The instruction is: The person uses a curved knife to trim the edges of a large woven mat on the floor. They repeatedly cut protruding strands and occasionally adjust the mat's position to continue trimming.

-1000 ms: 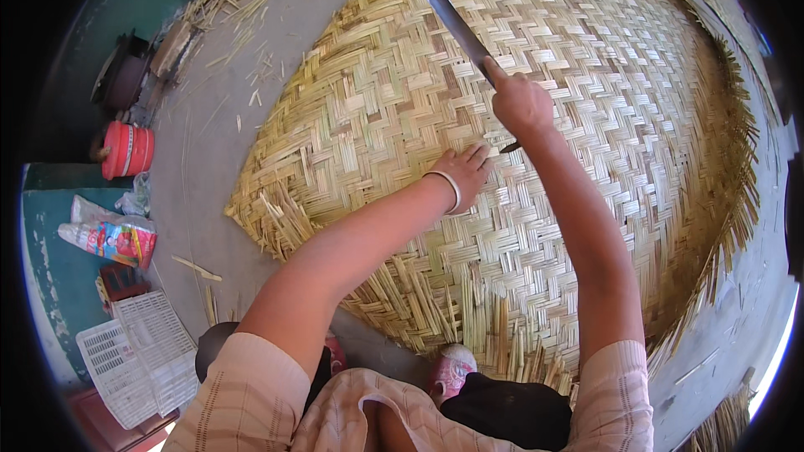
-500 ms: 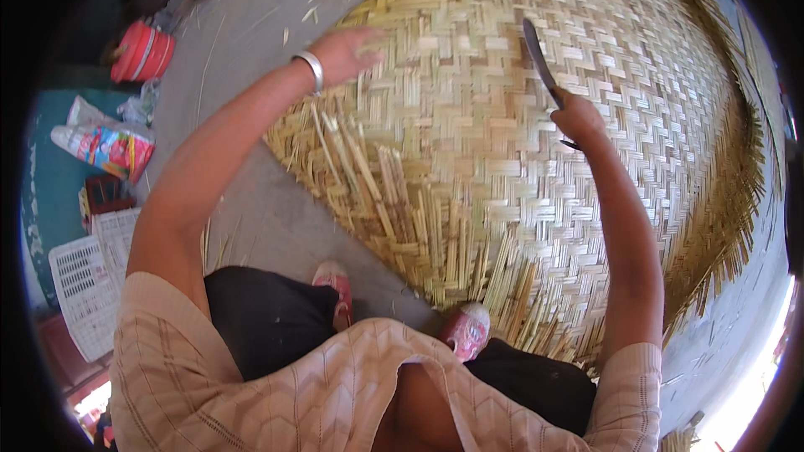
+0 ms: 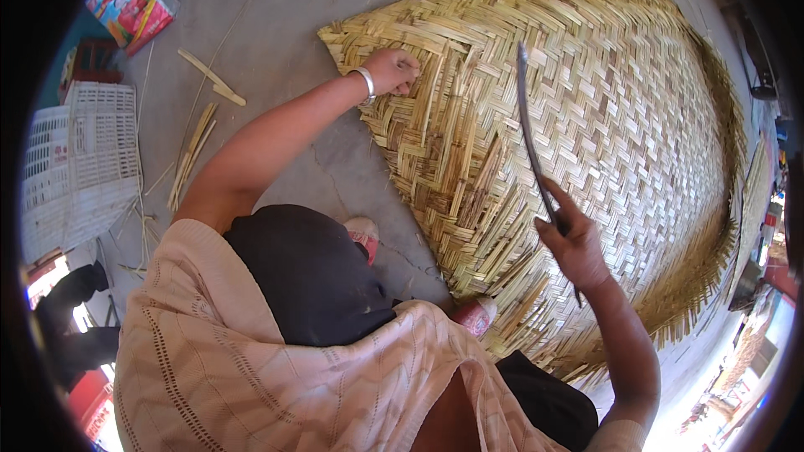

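Note:
A large mat [image 3: 603, 134] woven from pale, flat plant strips covers the floor before me, with uneven strip ends along its near left edge. At its left corner, my left hand [image 3: 395, 73] has its fingers curled in over the weave; anything between them is hidden. A metal bangle [image 3: 365, 86] circles that wrist. My right hand [image 3: 576, 251] grips a long, dark curved knife [image 3: 528, 121] partway along its length. Its thin blade points away from me above the mat, and its tail end shows below my fist.
Loose strips [image 3: 193, 155] and a split piece [image 3: 213, 78] lie on the grey floor at left. Beyond them are a white slatted crate [image 3: 105, 138] and a colourful bag [image 3: 134, 8]. The mat's right rim [image 3: 720, 109] curls up, fringed. My red shoe [image 3: 477, 315] is by its near edge.
The view has swung, so the mat's left corner now shows whole. My left hand's fingers, spread before, are curled at that corner. The knife stays in my right hand, now nearer me in view.

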The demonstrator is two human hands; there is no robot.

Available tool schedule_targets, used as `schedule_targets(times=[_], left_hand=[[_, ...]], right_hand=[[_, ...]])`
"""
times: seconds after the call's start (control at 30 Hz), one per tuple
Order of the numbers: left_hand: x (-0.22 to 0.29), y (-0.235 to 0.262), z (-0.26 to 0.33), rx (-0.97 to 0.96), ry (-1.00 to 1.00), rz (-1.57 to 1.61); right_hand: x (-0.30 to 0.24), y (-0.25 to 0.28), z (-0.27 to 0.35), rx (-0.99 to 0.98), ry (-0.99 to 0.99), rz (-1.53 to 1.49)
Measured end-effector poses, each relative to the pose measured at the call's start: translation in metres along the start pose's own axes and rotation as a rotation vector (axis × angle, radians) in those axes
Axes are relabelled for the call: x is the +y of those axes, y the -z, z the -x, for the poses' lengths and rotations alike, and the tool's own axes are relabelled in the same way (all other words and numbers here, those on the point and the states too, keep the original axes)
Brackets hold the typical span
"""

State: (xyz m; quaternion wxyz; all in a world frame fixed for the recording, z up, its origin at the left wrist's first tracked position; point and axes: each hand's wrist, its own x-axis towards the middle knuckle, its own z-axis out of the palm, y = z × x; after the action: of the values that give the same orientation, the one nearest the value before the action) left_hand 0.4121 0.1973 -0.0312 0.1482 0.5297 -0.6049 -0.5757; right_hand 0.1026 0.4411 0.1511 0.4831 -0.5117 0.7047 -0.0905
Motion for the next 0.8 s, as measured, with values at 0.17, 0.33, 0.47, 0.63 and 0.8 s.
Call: schedule_targets(times=[0.17,0.33,0.47,0.63,0.8], left_hand=[[0.003,-0.018,0.004,0.027,-0.054,-0.014],[0.004,-0.022,-0.002,0.015,-0.024,-0.067],[0.002,-0.035,-0.006,0.164,-0.083,-0.379],[0.007,-0.039,-0.001,0.202,-0.053,-0.531],[0.014,-0.034,-0.003,0.099,0.111,-0.543]], right_hand=[[-0.03,-0.056,0.0,-0.222,0.119,-0.117],[-0.051,-0.086,-0.002,-0.372,0.166,-0.11],[-0.06,-0.104,-0.01,-0.369,0.254,-0.18],[-0.049,-0.118,-0.018,-0.279,0.245,-0.172],[-0.01,-0.146,-0.052,-0.022,0.209,-0.132]])
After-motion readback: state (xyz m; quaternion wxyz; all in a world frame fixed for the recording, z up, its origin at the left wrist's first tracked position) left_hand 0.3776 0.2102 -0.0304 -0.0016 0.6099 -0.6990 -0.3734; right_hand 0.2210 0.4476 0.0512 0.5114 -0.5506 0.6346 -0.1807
